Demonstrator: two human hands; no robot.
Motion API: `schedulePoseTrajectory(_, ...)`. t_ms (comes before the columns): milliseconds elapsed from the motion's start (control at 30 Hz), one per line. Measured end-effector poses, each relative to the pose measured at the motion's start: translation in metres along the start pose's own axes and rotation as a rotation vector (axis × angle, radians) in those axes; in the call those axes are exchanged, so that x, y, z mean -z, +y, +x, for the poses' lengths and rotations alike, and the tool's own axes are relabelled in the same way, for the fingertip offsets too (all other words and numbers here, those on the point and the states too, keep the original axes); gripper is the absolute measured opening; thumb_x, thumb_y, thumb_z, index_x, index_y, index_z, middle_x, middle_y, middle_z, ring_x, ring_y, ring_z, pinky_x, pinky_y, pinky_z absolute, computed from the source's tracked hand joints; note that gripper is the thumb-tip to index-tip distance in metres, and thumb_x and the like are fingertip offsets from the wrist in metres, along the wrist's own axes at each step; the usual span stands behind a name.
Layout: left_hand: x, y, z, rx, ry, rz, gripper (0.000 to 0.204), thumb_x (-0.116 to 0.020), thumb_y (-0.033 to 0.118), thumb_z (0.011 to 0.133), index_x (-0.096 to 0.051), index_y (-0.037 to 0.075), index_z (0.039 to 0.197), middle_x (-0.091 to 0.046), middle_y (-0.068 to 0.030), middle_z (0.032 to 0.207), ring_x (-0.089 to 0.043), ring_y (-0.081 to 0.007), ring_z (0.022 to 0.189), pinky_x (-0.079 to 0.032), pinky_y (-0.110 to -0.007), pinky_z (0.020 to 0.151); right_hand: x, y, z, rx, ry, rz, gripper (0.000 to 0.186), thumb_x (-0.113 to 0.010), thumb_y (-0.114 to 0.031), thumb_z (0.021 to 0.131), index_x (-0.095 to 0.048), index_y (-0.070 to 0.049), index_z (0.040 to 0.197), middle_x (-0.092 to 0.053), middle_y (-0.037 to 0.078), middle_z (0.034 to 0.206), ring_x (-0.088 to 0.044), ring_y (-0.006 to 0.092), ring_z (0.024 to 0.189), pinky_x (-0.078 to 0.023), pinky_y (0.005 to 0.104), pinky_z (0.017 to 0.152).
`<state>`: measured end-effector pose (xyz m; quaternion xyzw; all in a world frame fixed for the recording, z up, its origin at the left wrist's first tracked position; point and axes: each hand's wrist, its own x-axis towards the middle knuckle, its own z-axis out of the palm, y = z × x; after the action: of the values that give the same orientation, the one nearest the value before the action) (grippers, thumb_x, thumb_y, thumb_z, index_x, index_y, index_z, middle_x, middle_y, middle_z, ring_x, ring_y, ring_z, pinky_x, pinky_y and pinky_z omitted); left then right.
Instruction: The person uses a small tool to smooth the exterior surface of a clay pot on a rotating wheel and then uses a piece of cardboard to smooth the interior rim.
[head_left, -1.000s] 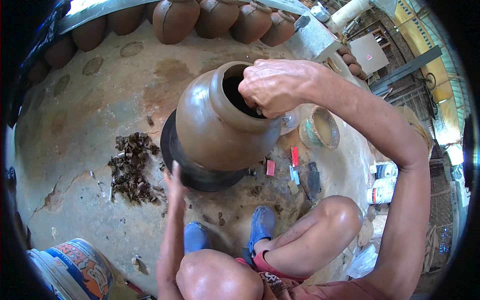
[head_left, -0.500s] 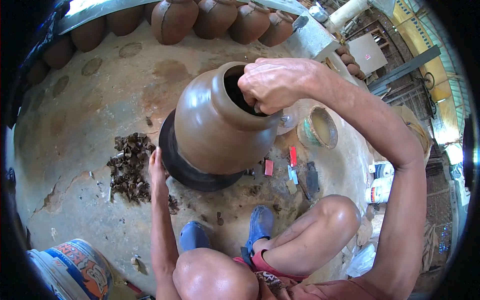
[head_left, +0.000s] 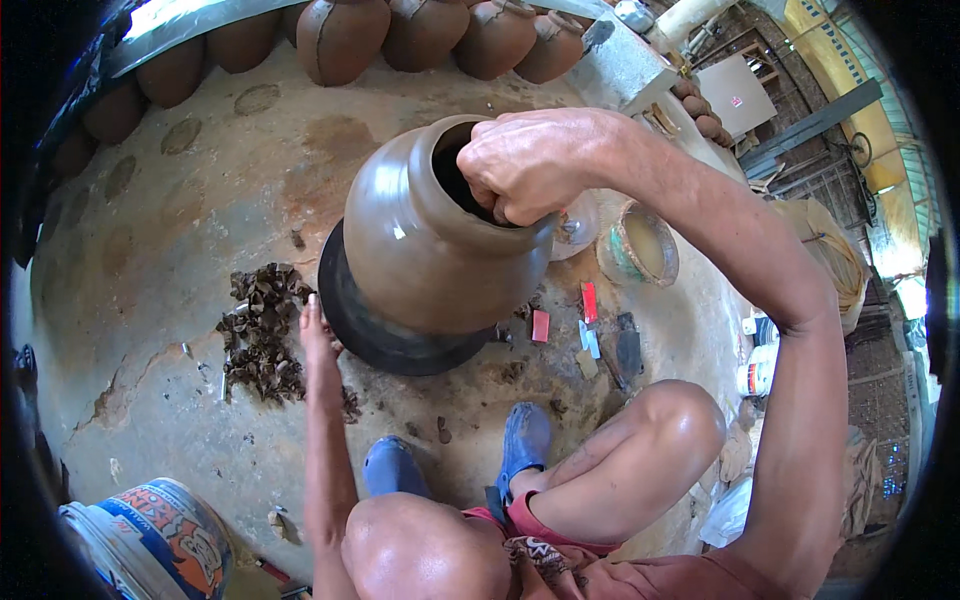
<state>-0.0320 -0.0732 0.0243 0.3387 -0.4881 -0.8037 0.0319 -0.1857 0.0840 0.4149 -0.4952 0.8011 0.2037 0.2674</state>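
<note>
The right hand [head_left: 535, 160] grips the clay pot [head_left: 430, 245] rim, fingers curled inside; the left hand [head_left: 315, 335] rests flat, fingers together, beside the pot's wheel [head_left: 365, 325].

A painted bucket [head_left: 160, 545], clay scraps [head_left: 262, 335], a bowl [head_left: 640, 245] and finished pots [head_left: 345, 35] surround the workspace.

Pots we work on: one wet clay pot [head_left: 430, 250] on one black wheel [head_left: 365, 325].
Pots we see at twelve o'clock: about eight dried pots [head_left: 340, 35].
Bowls we count at three o'clock: one slip bowl [head_left: 640, 245].
Buckets at seven o'clock: one painted bucket [head_left: 150, 540].

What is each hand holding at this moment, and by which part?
The right hand grips the brown clay pot by its rim, fingers curled into the mouth. The left hand holds nothing; it rests at the edge of the dark wheel beneath the pot.
</note>
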Motion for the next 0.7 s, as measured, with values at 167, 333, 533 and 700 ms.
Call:
schedulePoseTrajectory(167, -0.015, -0.095, -0.090, 0.536, -0.356, 0.163, 0.070, -0.064, 0.056, 0.098, -0.051, -0.004, 0.132, -0.069, -0.0129, 0.090, -0.063, -0.0198, 0.056, -0.051, -0.036, 0.051, -0.008, 0.009, 0.008, 0.059, 0.117, 0.036, 0.012, -0.061, -0.006, 0.066, -0.065, 0.005, 0.068, -0.061, 0.023, 0.065, -0.060, 0.0381, 0.061, -0.049, 0.0475, 0.060)
schedulePoseTrajectory(333, -0.011, -0.028, -0.051, 0.181, -0.002, 0.171, 0.083, -0.064, 0.063, 0.094, -0.043, -0.002, 0.141, -0.066, -0.0182, 0.109, -0.068, -0.0213, 0.075, -0.053, -0.034, 0.054, -0.005, 0.011, 0.002, -0.036, 0.023, -0.001, 0.010, -0.062, -0.004, 0.066, -0.066, 0.005, 0.069, -0.063, 0.023, 0.065, -0.061, 0.0353, 0.059, -0.049, 0.0457, 0.057)
schedulePoseTrajectory(533, -0.040, -0.057, -0.075, 0.068, 0.157, 0.170, 0.084, -0.061, 0.060, 0.097, -0.044, -0.006, 0.145, -0.059, -0.0312, 0.130, -0.071, -0.0332, 0.102, -0.056, -0.042, 0.053, 0.001, 0.005, 0.005, 0.004, 0.069, 0.056, 0.011, -0.061, -0.003, 0.066, -0.065, 0.007, 0.070, -0.061, 0.024, 0.063, -0.061, 0.0334, 0.058, -0.048, 0.0455, 0.057)
schedulePoseTrajectory(700, -0.024, -0.064, -0.095, 0.353, -0.146, 0.186, 0.081, -0.070, 0.059, 0.091, -0.041, 0.002, 0.141, -0.067, -0.0173, 0.103, -0.063, -0.0214, 0.064, -0.050, -0.035, 0.048, -0.004, 0.014, 0.011, 0.008, 0.056, 0.063, 0.012, -0.062, -0.004, 0.067, -0.065, 0.007, 0.070, -0.061, 0.026, 0.065, -0.060, 0.0354, 0.058, -0.048, 0.0459, 0.059)
